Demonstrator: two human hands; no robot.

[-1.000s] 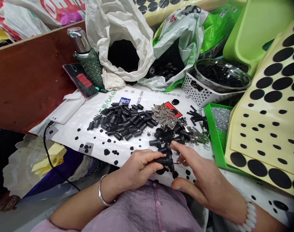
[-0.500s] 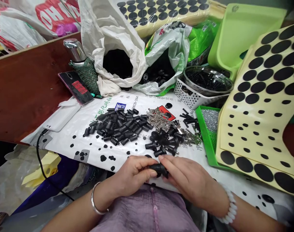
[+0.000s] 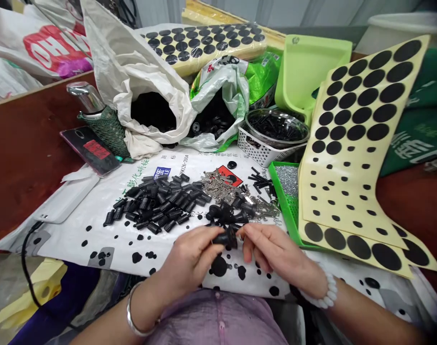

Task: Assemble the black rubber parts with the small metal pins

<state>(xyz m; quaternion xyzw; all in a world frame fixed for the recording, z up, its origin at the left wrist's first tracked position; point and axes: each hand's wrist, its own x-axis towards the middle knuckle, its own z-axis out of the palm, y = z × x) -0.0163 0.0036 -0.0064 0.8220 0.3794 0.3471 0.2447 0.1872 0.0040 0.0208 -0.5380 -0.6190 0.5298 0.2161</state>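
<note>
My left hand (image 3: 195, 254) pinches a black plastic cylinder with a flared end (image 3: 227, 237) between thumb and fingers, above the front of the table. Just right of the flared end is my right hand (image 3: 275, 251), its index finger and thumb drawn close together and the other fingers curled. Whatever small thing may be between those fingertips is hidden. Beyond my hands lie a heap of black plastic sleeves (image 3: 164, 201), a pile of small metal strips (image 3: 220, 184) and a cluster of black flanged pieces (image 3: 225, 213).
A white sack (image 3: 168, 86), a bag of black round parts (image 3: 232, 110) and a glass bowl (image 3: 300, 129) in a white basket (image 3: 254, 151) stand behind. At right, sticker sheets (image 3: 311, 187) overlap a green tray (image 3: 286, 208). A phone (image 3: 72, 139) leans left by a bottle (image 3: 84, 93).
My right hand has drawn back from the black cylinder, which it had been covering in part. The left hand keeps its hold. The whole view has shifted, showing more at the right.
</note>
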